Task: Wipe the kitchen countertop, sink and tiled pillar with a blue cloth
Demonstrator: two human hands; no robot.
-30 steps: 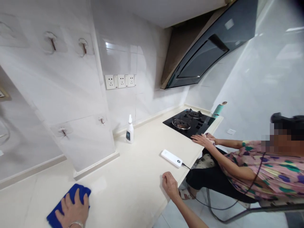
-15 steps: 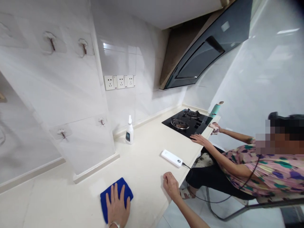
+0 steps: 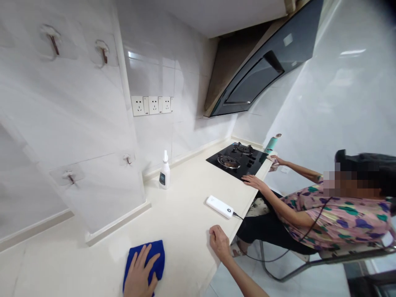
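Observation:
My left hand (image 3: 141,272) lies on a folded blue cloth (image 3: 159,267) at the bottom of the view, fingers spread and pressing it against the cream countertop (image 3: 185,235). Part of the cloth is covered by the palm. Near the counter's front edge rests my right hand (image 3: 219,242), its fingers curled into a fist with nothing visible in it. Just beyond that fist is a long white device (image 3: 219,207) with a black cable plugged into its end. Farther back, by the wall, stands a white spray bottle (image 3: 165,174), upright.
A black gas hob (image 3: 238,161) sits under a dark range hood (image 3: 256,80). A seated person (image 3: 337,214) on the right has one hand on the hob's edge and a pale cloth in the other. A green canister (image 3: 271,144) stands at the far corner. A wall column (image 3: 102,198) juts out left.
The view has turned slightly to the right. My left hand and the blue cloth have slid a little left and nearer to me. My right fist stays by the counter edge.

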